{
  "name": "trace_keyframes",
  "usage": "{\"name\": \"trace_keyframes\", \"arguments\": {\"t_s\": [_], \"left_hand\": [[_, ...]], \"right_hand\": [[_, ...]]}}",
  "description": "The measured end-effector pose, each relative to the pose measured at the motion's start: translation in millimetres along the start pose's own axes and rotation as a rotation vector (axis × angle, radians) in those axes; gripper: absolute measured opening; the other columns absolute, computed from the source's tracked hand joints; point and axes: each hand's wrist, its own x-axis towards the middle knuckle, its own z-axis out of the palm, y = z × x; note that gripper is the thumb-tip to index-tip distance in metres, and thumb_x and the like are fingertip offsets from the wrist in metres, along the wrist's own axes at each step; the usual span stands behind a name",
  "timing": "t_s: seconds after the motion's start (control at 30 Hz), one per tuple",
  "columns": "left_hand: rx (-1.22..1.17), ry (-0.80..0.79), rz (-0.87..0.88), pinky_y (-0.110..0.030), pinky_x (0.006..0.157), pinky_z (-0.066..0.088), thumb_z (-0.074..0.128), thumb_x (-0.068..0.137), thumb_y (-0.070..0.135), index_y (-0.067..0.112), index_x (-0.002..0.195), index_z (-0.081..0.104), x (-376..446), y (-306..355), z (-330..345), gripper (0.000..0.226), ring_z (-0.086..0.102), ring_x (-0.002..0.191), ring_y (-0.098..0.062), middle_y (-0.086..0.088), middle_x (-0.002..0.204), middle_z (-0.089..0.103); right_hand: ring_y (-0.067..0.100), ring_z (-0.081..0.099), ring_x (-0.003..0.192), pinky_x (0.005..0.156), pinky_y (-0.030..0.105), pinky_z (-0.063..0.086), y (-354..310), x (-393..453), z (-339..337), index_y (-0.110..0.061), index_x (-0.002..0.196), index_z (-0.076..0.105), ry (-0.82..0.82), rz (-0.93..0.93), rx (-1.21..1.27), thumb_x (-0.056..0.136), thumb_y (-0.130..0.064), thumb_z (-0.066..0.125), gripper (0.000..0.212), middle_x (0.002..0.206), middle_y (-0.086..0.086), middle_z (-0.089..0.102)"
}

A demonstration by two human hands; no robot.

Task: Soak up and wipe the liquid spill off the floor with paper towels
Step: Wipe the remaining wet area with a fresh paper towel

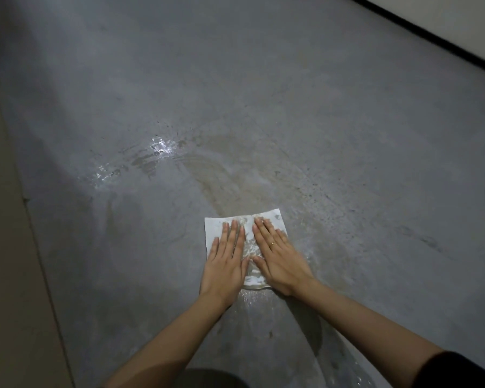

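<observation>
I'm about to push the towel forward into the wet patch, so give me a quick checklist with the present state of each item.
1. Left hand flat on the paper towel: ok.
2. Right hand flat on it: ok.
3. Towel lying spread on the floor: ok.
4. Towel still clean enough: not ok, stained brown in the middle.
5. Shiny wet patch ahead left cleared: not ok.
6. Spare towels at hand: cannot tell, none in view.

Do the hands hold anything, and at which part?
Nothing is gripped. The left hand and right hand press flat on the middle of the paper towel.
</observation>
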Motion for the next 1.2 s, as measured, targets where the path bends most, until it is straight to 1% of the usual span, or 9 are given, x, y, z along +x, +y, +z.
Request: {"name": "trace_keyframes", "arguments": {"t_s": [0.13, 0.27, 0.37, 0.5, 0.63, 0.77, 0.93, 1.07, 1.2], "left_hand": [[0.013, -0.008, -0.028, -0.045, 0.116, 0.027, -0.004, 0.100, 0.043, 0.007, 0.152, 0.014, 29.0, -16.4, -7.7, 0.067, 0.011, 0.147, -0.029, -0.011, 0.160, 0.010], [-0.003, -0.011, -0.049, -0.042, 0.121, 0.006, -0.023, 0.088, 0.051, 0.011, 0.152, -0.009, 61.5, -37.0, -16.0, 0.076, -0.015, 0.147, -0.024, -0.007, 0.159, -0.015], [0.005, -0.012, -0.084, -0.041, 0.121, 0.000, -0.032, 0.080, 0.056, 0.013, 0.150, -0.015, 87.7, -57.6, -23.9, 0.085, -0.021, 0.146, -0.022, -0.007, 0.158, -0.021], [0.009, -0.021, -0.131, -0.039, 0.120, -0.006, -0.013, 0.088, 0.051, 0.012, 0.150, -0.017, 120.9, -79.7, -31.5, 0.073, -0.022, 0.145, -0.022, -0.008, 0.158, -0.023], [0.032, -0.058, -0.127, -0.038, 0.118, -0.009, 0.010, 0.102, 0.038, 0.010, 0.150, -0.016, 147.3, -92.0, -40.3, 0.061, -0.023, 0.145, -0.023, -0.009, 0.158, -0.022], [0.028, -0.084, -0.087, -0.039, 0.118, -0.007, 0.013, 0.103, 0.037, 0.009, 0.151, -0.012, 162.3, -101.6, -44.7, 0.061, -0.019, 0.146, -0.024, -0.010, 0.159, -0.019], [-0.073, -0.055, -0.078, -0.040, 0.117, -0.008, 0.019, 0.103, 0.036, 0.012, 0.152, -0.009, 165.0, -98.2, -44.7, 0.061, -0.015, 0.147, -0.023, -0.008, 0.161, -0.014], [-0.055, -0.068, -0.019, -0.039, 0.116, -0.011, 0.016, 0.102, 0.042, 0.013, 0.152, -0.009, 160.1, -77.3, -37.6, 0.063, -0.019, 0.146, -0.021, -0.006, 0.160, -0.017], [-0.052, -0.081, 0.042, -0.041, 0.119, -0.011, 0.012, 0.101, 0.045, 0.014, 0.151, -0.012, 153.9, -49.3, -30.5, 0.063, -0.022, 0.145, -0.020, -0.005, 0.159, -0.020]], "right_hand": [[0.012, -0.022, 0.146, 0.121, 0.034, -0.006, 8.3, 36.6, -6.0, -0.012, 0.153, -0.010, -0.004, -0.031, -0.016, 0.103, -0.047, 0.014, 0.066, 0.159, 0.002, -0.021], [0.015, -0.020, 0.147, 0.122, 0.036, -0.004, 12.6, 81.9, -12.5, -0.010, 0.153, -0.008, -0.006, -0.051, -0.022, 0.099, -0.049, 0.007, 0.068, 0.160, 0.004, -0.018], [0.017, -0.018, 0.147, 0.122, 0.037, -0.003, 14.6, 119.0, -15.7, -0.009, 0.153, -0.008, -0.001, -0.074, -0.024, 0.097, -0.050, 0.005, 0.070, 0.160, 0.004, -0.018], [0.017, -0.015, 0.148, 0.122, 0.036, -0.003, 16.2, 162.9, -18.4, -0.009, 0.153, -0.005, 0.008, -0.098, -0.025, 0.103, -0.044, 0.017, 0.065, 0.161, 0.006, -0.014], [0.018, -0.012, 0.149, 0.122, 0.035, -0.004, 21.8, 193.9, -28.5, -0.010, 0.154, -0.003, -0.007, -0.139, -0.030, 0.104, -0.039, 0.021, 0.062, 0.162, 0.006, -0.010], [0.018, -0.011, 0.149, 0.122, 0.035, -0.005, 28.2, 208.0, -32.5, -0.009, 0.154, -0.002, -0.036, -0.167, -0.065, 0.105, -0.040, 0.020, 0.062, 0.162, 0.007, -0.008], [0.016, -0.008, 0.149, 0.122, 0.032, -0.004, 40.1, 205.1, -40.3, -0.010, 0.154, 0.000, -0.036, -0.208, -0.083, 0.105, -0.042, 0.020, 0.062, 0.162, 0.005, -0.006], [0.017, -0.005, 0.150, 0.122, 0.031, -0.002, 60.2, 185.5, -42.1, -0.008, 0.154, 0.003, -0.040, -0.213, -0.102, 0.105, -0.041, 0.020, 0.062, 0.162, 0.008, -0.002], [0.018, -0.004, 0.150, 0.121, 0.029, -0.004, 79.0, 150.2, -40.1, -0.007, 0.154, 0.005, -0.031, -0.187, -0.134, 0.103, -0.046, 0.014, 0.065, 0.162, 0.010, 0.000]]}}
